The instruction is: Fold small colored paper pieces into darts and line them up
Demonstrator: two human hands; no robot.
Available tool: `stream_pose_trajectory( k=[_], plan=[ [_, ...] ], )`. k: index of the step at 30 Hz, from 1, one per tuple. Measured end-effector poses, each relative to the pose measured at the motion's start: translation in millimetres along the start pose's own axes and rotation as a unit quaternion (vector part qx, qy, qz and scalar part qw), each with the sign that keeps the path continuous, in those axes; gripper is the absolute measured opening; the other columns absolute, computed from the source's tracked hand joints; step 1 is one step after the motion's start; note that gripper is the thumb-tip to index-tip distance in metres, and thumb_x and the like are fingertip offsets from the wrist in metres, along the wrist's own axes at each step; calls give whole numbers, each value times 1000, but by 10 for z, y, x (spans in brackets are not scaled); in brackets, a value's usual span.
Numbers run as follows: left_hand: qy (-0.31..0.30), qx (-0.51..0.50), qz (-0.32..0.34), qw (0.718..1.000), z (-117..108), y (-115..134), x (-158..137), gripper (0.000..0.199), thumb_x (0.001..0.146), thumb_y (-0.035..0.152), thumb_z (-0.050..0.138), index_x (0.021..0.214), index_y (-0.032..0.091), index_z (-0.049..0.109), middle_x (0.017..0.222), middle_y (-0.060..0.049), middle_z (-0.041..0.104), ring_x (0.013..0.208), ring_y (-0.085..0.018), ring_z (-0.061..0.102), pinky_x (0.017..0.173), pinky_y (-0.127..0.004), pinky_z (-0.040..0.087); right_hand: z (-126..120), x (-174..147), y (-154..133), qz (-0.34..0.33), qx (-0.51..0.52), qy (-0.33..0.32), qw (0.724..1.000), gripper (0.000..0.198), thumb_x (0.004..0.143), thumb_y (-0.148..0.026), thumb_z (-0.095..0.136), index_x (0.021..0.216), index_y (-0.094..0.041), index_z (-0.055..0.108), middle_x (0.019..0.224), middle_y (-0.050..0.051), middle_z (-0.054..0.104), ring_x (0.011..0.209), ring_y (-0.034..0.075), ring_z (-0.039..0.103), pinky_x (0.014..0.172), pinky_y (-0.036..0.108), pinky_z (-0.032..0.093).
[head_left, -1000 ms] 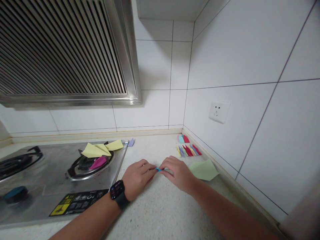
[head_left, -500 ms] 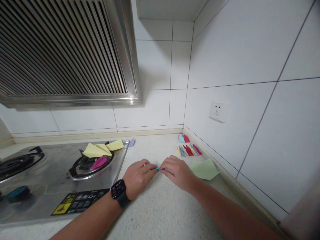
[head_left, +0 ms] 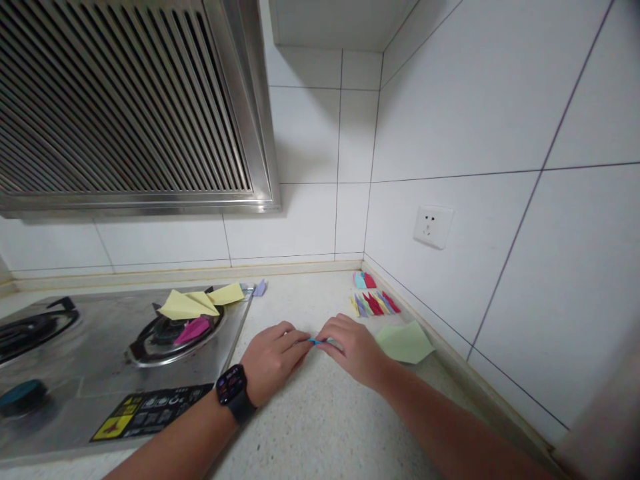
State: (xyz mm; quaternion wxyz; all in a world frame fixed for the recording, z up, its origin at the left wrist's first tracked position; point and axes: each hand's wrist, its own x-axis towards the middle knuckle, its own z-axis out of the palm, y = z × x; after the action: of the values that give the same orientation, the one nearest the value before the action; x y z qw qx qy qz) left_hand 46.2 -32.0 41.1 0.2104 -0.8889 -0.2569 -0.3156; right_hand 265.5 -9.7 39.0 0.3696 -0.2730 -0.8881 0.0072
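"Where does that camera sit?"

"On the person's head, looking forward and down at the counter [head_left: 300,427], towards the corner of the tiled walls [head_left: 450,120]."

"How near?"

"Close enough that left hand [head_left: 274,360] and right hand [head_left: 350,350] fall below mid-view, yet wide enough for the range hood [head_left: 125,100] upper left and the socket [head_left: 433,227] at right."

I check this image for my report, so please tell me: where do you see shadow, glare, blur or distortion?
Head view: soft shadow under the cabinet on the back wall; head view: pale glare along the hood rim; head view: blue paper between the fingers looks soft, folds unclear; head view: right wall seems stretched, as by a wide lens.
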Motion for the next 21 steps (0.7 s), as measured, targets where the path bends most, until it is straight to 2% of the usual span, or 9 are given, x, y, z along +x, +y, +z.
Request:
stream_pose_trajectory(
  k=[5,13,21],
  plan=[
    [-1,-20,-18,1000,-3,13,-10,22,88,19,55,108,21,66,99,-7,69,83,-18,58,71,-33,52,11,2,15,2,4,4,1000,7,88,-26,60,90,-20,64,83,5,66,83,19,57,75,32,44],
    [15,-85,-92,992,-9,14,-11,16,88,19,55,100,20,66,91,-4,71,80,-18,59,73,-32,50,-6,-2,44,3,-6,-8,1000,6,88,-25,60,89,-20,64,83,5,66,83,19,56,74,31,43],
    [-4,-73,-105,992,49,0,-33,14,89,22,55,93,21,69,78,-3,71,73,-17,58,67,-29,46,-5,5,32,-22,-26,-39,999,10,90,-28,59,92,-20,64,83,4,65,82,19,55,73,31,42]
  ],
)
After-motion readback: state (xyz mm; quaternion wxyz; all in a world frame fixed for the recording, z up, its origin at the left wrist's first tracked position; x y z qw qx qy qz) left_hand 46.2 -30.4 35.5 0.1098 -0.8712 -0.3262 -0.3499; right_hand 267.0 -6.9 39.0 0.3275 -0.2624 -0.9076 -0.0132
